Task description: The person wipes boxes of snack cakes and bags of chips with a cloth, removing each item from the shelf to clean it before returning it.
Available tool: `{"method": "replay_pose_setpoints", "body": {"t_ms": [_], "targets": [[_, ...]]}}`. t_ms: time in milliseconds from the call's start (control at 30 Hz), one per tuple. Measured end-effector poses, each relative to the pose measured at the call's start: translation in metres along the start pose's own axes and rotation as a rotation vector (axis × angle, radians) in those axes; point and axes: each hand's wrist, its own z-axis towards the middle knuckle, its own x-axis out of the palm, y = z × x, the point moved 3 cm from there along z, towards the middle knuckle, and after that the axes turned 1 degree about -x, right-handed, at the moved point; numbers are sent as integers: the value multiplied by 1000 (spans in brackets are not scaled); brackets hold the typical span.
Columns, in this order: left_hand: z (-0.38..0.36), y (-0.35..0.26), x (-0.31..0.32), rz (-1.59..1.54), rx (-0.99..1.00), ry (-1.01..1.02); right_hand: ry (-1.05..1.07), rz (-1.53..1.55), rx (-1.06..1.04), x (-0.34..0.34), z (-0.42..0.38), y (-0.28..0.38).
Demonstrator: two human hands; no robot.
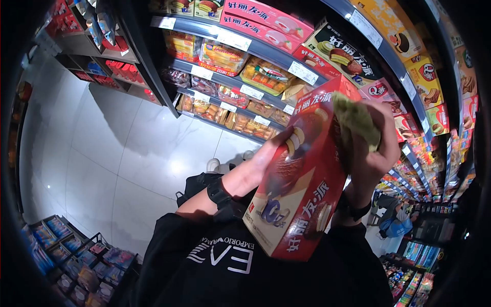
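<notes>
A red and cream snack box [299, 174] with pictures of round pies is held up in front of my chest, tilted. My left hand [261, 165] grips it along its left side, the fingers partly hidden behind it. On the far right side of the box, my right hand [382, 140] is closed on a crumpled green cloth [357, 118]. The cloth lies right at the box's upper right edge. A dark band circles each wrist.
Shelves ahead carry pink pie boxes [268, 23], a dark green pie box [345, 56] and packaged pastries [266, 77]. More shelving curves down the right. A person in blue [396, 225] is low at the right. Racks of small packets [76, 261] stand lower left on the tiled floor [138, 148].
</notes>
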Motion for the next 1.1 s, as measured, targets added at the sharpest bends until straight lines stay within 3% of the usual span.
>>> {"method": "replay_pose_setpoints", "body": {"t_ms": [67,133,200,267,300,333,400,433,533,600,800,900,933,967,1000,1100], "targets": [[0,8,-4,-38,-75,-107,-35,-64,37,1,3,-6],[-1,7,1,-120,-5,-103,-122,80,288,6,-4,-24],[-10,7,21,-169,-57,-10,-60,74,194,8,-9,-33],[-25,9,33,54,-65,-15,3,34,93,11,-14,-42],[-22,12,29,-237,-224,287,-9,19,110,11,-14,-51],[-17,17,2,-238,-228,286,-12,16,113,11,-13,-60],[-8,33,-36,-359,-435,177,-133,72,484,8,-17,-90],[2,40,-23,-518,-602,472,-175,126,550,6,-20,-103],[-3,38,-12,-719,-617,516,-118,312,709,6,-42,-131],[-3,39,-14,-714,-641,474,-111,331,714,3,-41,-125],[-2,44,-26,-787,-682,375,25,590,991,-6,-73,-148],[1,43,-31,-739,-714,444,78,679,996,-6,-121,-173],[4,42,-30,-707,-723,586,184,798,931,0,-133,-178],[4,43,-32,-695,-723,565,177,709,1106,-4,-152,-174],[2,42,-32,-663,-714,513,262,862,966,2,-150,-167],[-9,32,-34,-503,-615,356,292,979,989,-3,-149,-146]]}}
